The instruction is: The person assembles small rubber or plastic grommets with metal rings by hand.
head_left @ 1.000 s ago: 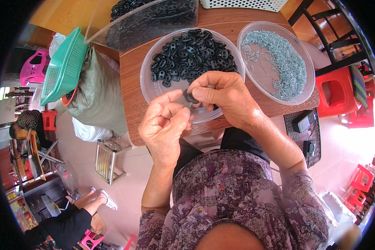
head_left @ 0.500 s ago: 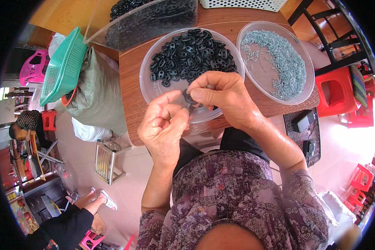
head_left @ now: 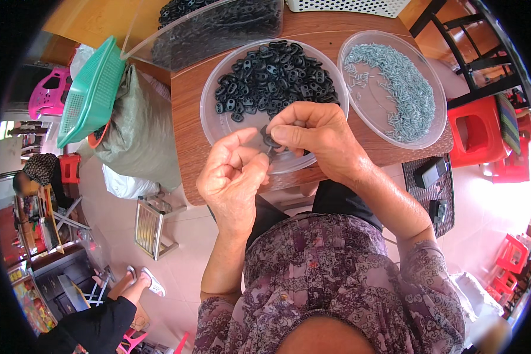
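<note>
Both hands meet over the near edge of a round clear tray (head_left: 216,127) heaped with black oval two-hole plastic pieces (head_left: 271,74). My right hand (head_left: 315,138) pinches one black plastic piece (head_left: 269,139) between thumb and forefinger. Just left of it, my left hand (head_left: 233,177) is closed at the thumb, its forefinger stretched toward the black piece. A thin greyish screw (head_left: 270,154) shows at the left thumb tip, close against the black piece; its exact contact is partly hidden. To the right, a second clear tray (head_left: 369,112) holds many small silvery screws (head_left: 404,88).
The trays stand on a brown wooden table (head_left: 189,135). A clear bin (head_left: 218,38) of black pieces and a white perforated basket (head_left: 348,6) are at the back. A green basket (head_left: 88,94) and a sack (head_left: 138,130) stand left, a red stool (head_left: 475,133) right. Another person's legs (head_left: 133,286) show lower left.
The hands and the black piece keep nearly the same pose. The table and trays sit slightly further right in the picture.
</note>
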The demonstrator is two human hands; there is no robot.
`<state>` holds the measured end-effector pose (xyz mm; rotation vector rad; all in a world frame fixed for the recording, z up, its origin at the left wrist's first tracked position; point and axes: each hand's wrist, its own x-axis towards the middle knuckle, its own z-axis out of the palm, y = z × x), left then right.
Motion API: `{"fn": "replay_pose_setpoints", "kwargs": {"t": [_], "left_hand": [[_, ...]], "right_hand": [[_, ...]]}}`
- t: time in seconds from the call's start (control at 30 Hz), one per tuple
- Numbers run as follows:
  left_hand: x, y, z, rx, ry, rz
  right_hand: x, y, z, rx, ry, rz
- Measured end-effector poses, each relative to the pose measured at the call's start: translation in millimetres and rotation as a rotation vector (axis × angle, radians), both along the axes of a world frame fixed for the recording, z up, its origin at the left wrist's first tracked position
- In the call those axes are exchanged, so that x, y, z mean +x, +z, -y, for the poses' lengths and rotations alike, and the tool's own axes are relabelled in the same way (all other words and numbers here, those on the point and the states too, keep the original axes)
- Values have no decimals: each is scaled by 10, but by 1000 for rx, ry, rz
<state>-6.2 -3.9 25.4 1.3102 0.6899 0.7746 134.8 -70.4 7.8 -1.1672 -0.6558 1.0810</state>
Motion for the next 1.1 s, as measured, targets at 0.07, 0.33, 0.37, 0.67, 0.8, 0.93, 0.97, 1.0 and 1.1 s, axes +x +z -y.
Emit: {"fn": "replay_pose_setpoints", "kwargs": {"t": [0.07, 0.33, 0.37, 0.67, 0.8, 0.93, 0.97, 1.0, 1.1], "left_hand": [[-1, -8, 2, -2, 2, 6], [4, -70, 14, 57, 27, 24], [7, -72, 17, 55, 29, 25], [41, -141, 38, 23, 31, 73], [49, -187, 36, 15, 26, 131], [76, -208, 84, 44, 75, 128], [83, -213, 101, 49, 96, 135], [89, -224, 113, 51, 98, 135], [112, -254, 142, 61, 176, 163]], "right_hand": [[0, 7, 6, -17, 5, 46], [-73, 12, 15, 49, -34, 158], [-84, 28, 23, 45, -36, 179], [-148, 9, 44, 90, -69, 311], [-154, 40, 46, 112, -54, 185], [-211, 60, 40, 94, -80, 145], [-231, 68, 38, 77, -115, 155], [-236, 48, 34, 79, -113, 155], [-269, -55, 27, 230, -252, 656]]}}
